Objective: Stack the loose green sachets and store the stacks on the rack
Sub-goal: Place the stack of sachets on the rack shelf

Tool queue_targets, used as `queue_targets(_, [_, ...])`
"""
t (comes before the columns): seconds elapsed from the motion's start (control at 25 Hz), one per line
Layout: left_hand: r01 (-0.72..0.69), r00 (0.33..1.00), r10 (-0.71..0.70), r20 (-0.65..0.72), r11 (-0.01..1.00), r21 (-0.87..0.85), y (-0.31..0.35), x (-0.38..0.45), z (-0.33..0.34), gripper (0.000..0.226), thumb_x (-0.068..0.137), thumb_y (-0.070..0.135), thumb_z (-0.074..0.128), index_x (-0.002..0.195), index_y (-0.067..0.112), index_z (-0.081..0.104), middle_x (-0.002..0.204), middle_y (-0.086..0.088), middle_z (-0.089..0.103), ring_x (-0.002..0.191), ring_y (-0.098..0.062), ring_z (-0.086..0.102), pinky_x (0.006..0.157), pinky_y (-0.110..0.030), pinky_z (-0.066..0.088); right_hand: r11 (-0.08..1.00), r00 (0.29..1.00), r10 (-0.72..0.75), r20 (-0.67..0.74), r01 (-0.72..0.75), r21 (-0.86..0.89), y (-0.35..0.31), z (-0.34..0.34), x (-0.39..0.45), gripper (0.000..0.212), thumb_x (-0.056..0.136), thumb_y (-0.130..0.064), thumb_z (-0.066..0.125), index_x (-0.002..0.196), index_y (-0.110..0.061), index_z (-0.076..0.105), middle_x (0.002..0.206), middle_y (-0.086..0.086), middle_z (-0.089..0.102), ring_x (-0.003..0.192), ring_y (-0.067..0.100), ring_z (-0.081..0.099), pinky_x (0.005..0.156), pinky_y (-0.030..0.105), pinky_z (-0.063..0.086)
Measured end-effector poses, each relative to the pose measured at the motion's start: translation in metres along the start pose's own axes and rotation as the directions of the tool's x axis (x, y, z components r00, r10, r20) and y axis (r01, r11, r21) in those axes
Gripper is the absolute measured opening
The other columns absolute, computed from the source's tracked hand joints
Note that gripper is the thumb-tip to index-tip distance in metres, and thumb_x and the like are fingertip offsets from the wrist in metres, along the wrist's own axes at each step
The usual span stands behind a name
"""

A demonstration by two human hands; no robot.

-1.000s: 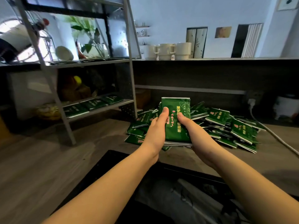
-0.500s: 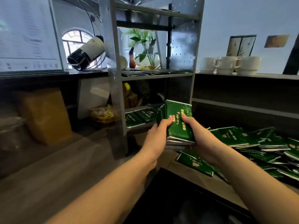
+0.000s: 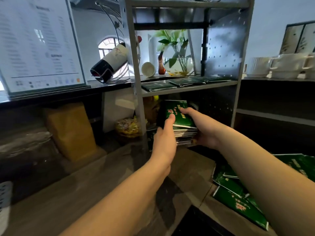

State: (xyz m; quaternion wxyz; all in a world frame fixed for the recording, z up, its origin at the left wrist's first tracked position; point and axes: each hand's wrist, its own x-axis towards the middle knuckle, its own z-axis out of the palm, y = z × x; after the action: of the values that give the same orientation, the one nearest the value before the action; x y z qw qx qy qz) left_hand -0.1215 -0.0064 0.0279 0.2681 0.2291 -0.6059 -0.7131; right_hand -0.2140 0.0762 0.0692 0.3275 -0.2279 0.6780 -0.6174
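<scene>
1. Your left hand grips the near left side of the stack of green sachets, thumb laid on the top sachet, the other fingers curled under and hidden
2. Your right hand grips the stack's right side, thumb pressed on the top sachet's far right part, fingers wrapped beneath
3. The stack sits between your two palms, tilted with its far edge raised, inside the rack opening under the middle shelf
4. Whether the stack's underside touches the lower shelf you cannot tell; your fingers and the sachet edges hide it
5. Just past your left fingertips, dark sachets already lie on the lower shelf, partly hidden by your hand
6. Above your fingers, on the middle shelf, three flat stacks of sachets lie side by side
7. Behind those, further from your fingers, stand a glass bowl with a plant, a small brown bottle and a white cup tipped on its side
8. Near your right forearm, towards you, loose sachets lie scattered on the counter
9. Left of your left hand, outside the rack, sit a yellow packet and a brown paper bag
10. Up and left of your fingers, a wine bottle leans in a wire holder beside a framed menu
11. Far right, above your right arm, white mugs stand on a ledge
</scene>
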Motion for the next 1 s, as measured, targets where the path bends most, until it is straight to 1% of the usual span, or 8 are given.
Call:
queue_targets(0.12, [0.012,0.997,-0.012,-0.071,1.000,0.002,0.002,0.007,-0.002,0.099,0.055,0.093,0.048,0.132,0.031,0.059,0.125,0.000,0.068,0.114,-0.021,0.065,0.104,-0.045,0.047,0.999,1.000,-0.001,0.014,0.002,-0.041,-0.007,0.011,0.012,0.045,0.092,-0.058,0.055,0.104,-0.017,0.069,0.087,0.006,0.075,0.081,0.024,0.071,0.077,0.038,0.057])
queue_targets(0.28, [0.032,0.988,-0.027,-0.152,0.999,0.033,0.003,0.006,0.002,0.083,0.087,0.081,0.032,0.155,0.034,0.029,0.159,0.004,0.034,0.144,-0.021,0.034,0.118,-0.046,0.028,0.980,0.998,-0.059,-0.032,0.051,-0.194,-0.014,0.022,0.021,0.038,0.097,-0.055,0.048,0.113,-0.022,0.060,0.101,-0.003,0.063,0.090,0.017,0.059,0.075,0.031,0.045])
queue_targets(0.36, [0.040,0.983,-0.036,-0.181,0.999,0.017,0.001,0.008,0.002,0.079,0.089,0.078,0.032,0.154,0.033,0.031,0.157,0.002,0.038,0.142,-0.021,0.037,0.118,-0.047,0.029,0.964,0.995,-0.083,-0.047,0.068,-0.256,-0.014,0.024,0.027,0.049,0.096,-0.054,0.049,0.132,-0.021,0.054,0.114,-0.001,0.052,0.097,0.019,0.052,0.081,0.033,0.037])
queue_targets(0.48, [0.044,0.975,-0.044,-0.218,0.999,-0.009,0.000,0.011,-0.001,0.102,0.066,0.090,0.036,0.149,0.031,0.040,0.149,0.000,0.049,0.134,-0.024,0.047,0.113,-0.048,0.037,0.964,0.997,-0.071,-0.045,0.057,-0.258,-0.012,0.025,0.034,0.036,0.095,-0.052,0.051,0.116,-0.023,0.053,0.102,-0.003,0.051,0.081,0.014,0.049,0.081,0.037,0.042])
queue_targets(0.6, [0.026,0.975,-0.021,-0.221,0.999,0.018,0.002,0.005,-0.002,0.078,0.091,0.073,0.036,0.154,0.027,0.030,0.152,0.003,0.041,0.140,-0.023,0.040,0.106,-0.031,0.030,0.965,0.998,-0.053,-0.022,0.045,-0.259,-0.009,0.030,0.040,0.044,0.093,-0.054,0.052,0.122,-0.022,0.055,0.115,0.000,0.056,0.100,0.021,0.055,0.090,0.040,0.047])
queue_targets(0.76, [-0.078,0.969,0.096,-0.229,0.993,0.086,-0.008,-0.011,-0.005,0.060,0.104,0.051,0.034,0.158,0.028,0.020,0.160,0.007,0.028,0.144,-0.012,0.030,0.107,-0.029,0.027,0.986,0.996,-0.092,-0.015,0.089,-0.140,-0.002,0.039,0.044,0.048,0.092,-0.054,0.057,0.125,-0.018,0.060,0.104,0.003,0.067,0.089,0.019,0.063,0.066,0.030,0.047])
queue_targets(0.92, [-0.223,0.934,0.240,-0.264,0.970,0.092,-0.019,-0.017,-0.008,0.051,0.106,0.037,0.038,0.155,0.024,0.030,0.142,0.018,0.043,0.129,0.009,0.036,0.094,-0.011,0.026,0.994,0.994,-0.105,0.011,0.106,-0.037,0.004,0.041,0.049,0.056,0.082,-0.060,0.063,0.125,-0.024,0.064,0.121,0.007,0.069,0.114,0.030,0.064,0.103,0.049,0.047])
queue_targets(1.0, [-0.302,0.904,0.329,-0.272,0.943,0.138,-0.025,-0.022,-0.008,0.047,0.106,0.030,0.043,0.152,0.023,0.037,0.117,0.037,0.044,0.105,0.032,0.043,0.081,0.004,0.030,0.996,0.996,-0.089,0.024,0.088,0.016,0.005,0.038,0.051,0.047,0.091,-0.053,0.060,0.120,-0.017,0.066,0.111,0.011,0.074,0.104,0.032,0.069,0.096,0.046,0.052])
